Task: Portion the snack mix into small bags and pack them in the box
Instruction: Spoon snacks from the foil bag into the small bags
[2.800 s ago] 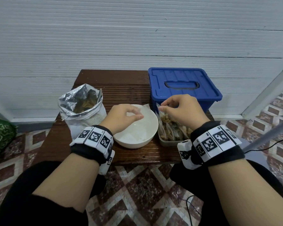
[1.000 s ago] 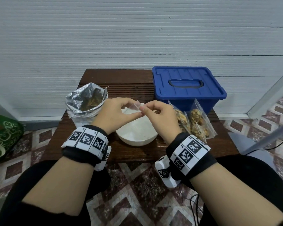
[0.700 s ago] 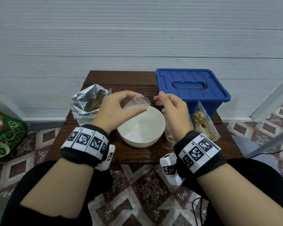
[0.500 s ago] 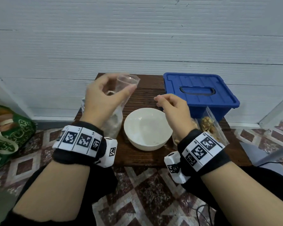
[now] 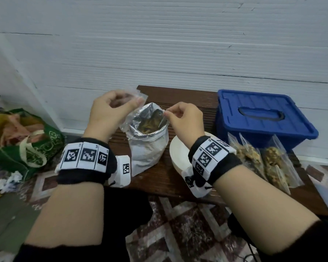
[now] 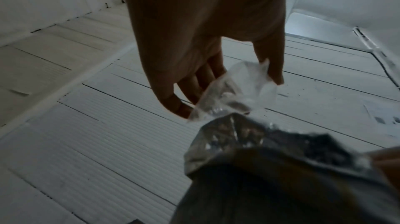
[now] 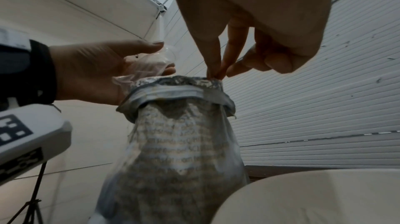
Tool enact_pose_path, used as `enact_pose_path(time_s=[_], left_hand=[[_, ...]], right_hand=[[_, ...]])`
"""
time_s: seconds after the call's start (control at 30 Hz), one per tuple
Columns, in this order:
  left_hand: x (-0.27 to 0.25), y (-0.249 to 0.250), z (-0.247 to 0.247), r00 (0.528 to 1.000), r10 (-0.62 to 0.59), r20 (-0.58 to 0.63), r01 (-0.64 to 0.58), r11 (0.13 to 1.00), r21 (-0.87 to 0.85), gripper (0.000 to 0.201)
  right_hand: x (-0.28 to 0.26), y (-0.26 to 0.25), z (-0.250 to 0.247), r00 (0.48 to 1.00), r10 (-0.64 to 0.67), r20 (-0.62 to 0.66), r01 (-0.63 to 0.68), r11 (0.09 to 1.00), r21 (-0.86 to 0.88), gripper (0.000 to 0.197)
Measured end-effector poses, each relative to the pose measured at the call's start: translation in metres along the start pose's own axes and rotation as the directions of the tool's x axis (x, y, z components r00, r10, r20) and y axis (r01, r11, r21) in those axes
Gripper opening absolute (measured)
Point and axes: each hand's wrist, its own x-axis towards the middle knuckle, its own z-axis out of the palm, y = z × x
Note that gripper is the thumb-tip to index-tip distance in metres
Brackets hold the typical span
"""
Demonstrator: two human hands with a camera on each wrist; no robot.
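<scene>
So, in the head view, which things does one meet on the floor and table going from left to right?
green bag → left hand with small clear bag → foil snack bag → right hand → white bowl → filled small bags → blue box

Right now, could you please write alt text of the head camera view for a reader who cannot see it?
The right hand pinches the rim of an open foil bag of snack mix on a dark wooden table, while the left hand holds a small clear bag beside it. A white bowl, filled small bags and a closed blue box are to the right.
</scene>
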Motion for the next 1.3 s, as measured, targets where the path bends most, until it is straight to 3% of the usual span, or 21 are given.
enact_pose_path(time_s=[0.1, 0.2, 0.3, 0.37, 0.47, 0.67, 0.9, 1.3], left_hand=[[0.0, -0.003, 0.002, 0.994, -0.055, 0.09, 0.048, 0.996, 0.078, 0.041], [0.0, -0.005, 0.003, 0.992, -0.072, 0.105, 0.063, 0.994, 0.091, 0.031], [0.002, -0.006, 0.004, 0.991, -0.085, 0.105, 0.077, 0.994, 0.073, 0.027], [0.002, -0.007, 0.005, 0.99, -0.095, 0.106, 0.088, 0.994, 0.071, 0.034], [0.001, -0.007, 0.004, 0.989, -0.102, 0.107, 0.095, 0.993, 0.07, 0.039], [0.001, -0.008, 0.001, 0.988, -0.106, 0.108, 0.095, 0.989, 0.11, 0.033], [0.001, -0.006, -0.013, 0.997, -0.042, 0.068, 0.03, 0.986, 0.162, 0.027], [0.004, -0.012, -0.019, 0.971, -0.116, 0.207, 0.058, 0.961, 0.269, 0.029]], right_hand=[[-0.003, -0.005, 0.002, 0.988, -0.156, -0.007, 0.155, 0.987, -0.041, 0.01], [-0.003, -0.006, 0.002, 0.953, -0.301, 0.002, 0.299, 0.945, -0.136, 0.009], [-0.006, -0.005, 0.008, 0.909, -0.402, 0.108, 0.416, 0.861, -0.294, 0.018], [-0.006, -0.004, 0.013, 0.9, -0.399, 0.177, 0.436, 0.841, -0.321, 0.025], [-0.002, -0.002, 0.019, 0.922, -0.322, 0.214, 0.368, 0.9, -0.232, 0.025], [0.003, -0.011, 0.005, 0.996, -0.081, 0.024, 0.083, 0.994, -0.076, 0.022], [0.031, -0.008, -0.019, 0.969, 0.213, -0.125, -0.208, 0.977, 0.052, 0.027], [0.068, -0.028, -0.064, 0.941, 0.262, -0.214, -0.249, 0.965, 0.086, 0.037]])
